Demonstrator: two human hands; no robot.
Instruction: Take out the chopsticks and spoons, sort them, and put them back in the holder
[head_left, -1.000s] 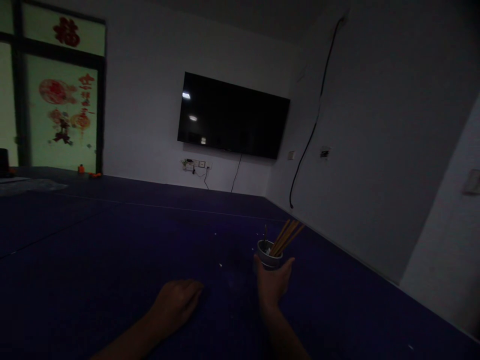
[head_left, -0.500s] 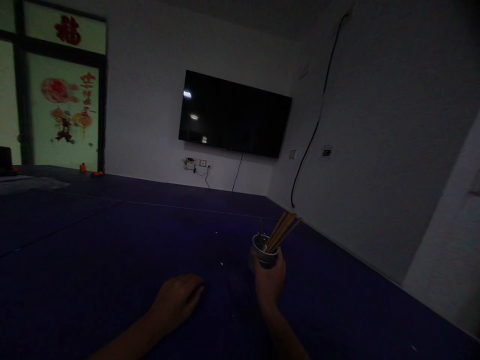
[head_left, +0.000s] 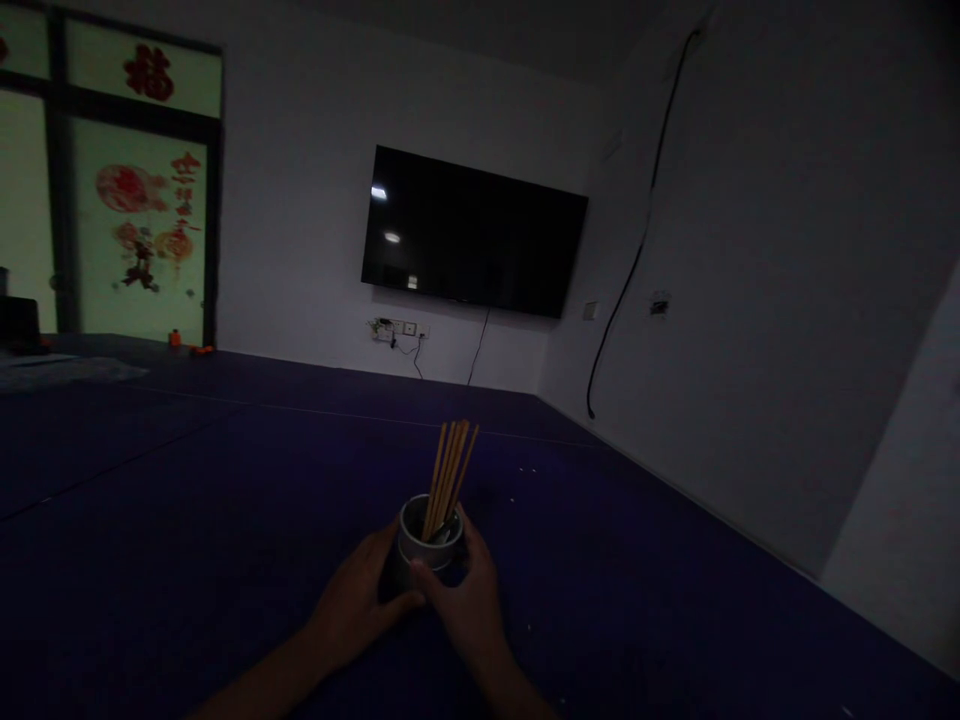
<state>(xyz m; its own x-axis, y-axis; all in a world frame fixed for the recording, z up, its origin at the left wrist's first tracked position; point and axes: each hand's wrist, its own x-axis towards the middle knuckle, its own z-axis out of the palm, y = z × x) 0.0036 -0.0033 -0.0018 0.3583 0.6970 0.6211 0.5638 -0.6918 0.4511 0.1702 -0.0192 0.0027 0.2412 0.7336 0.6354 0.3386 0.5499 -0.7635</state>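
Observation:
Both hands are at a grey round cup [head_left: 411,550], upright in front of me. Several wooden chopsticks [head_left: 448,475] stand in it, leaning slightly right, and a shiny piece like a spoon [head_left: 442,533] lies at its inner right side. My right hand [head_left: 469,600] grips the cup from the right, its thumb across the near side. From the left, my left hand [head_left: 361,598] is curved around the cup, its thumb pointing toward my right hand; the fingertips behind the cup are hidden. The cup's base is hidden by the hands.
A wide dark blue surface [head_left: 225,560] runs to the walls, with small white bits [head_left: 527,470] on it. Orange objects [head_left: 175,339] and a clear plastic sheet [head_left: 71,372] lie far left. A black cable [head_left: 626,275] hangs down the right wall; a television [head_left: 472,235] hangs ahead.
My right hand has brought the cup left and nearer, and the chopsticks now stand more upright. My left hand has moved from the surface to the cup's left side.

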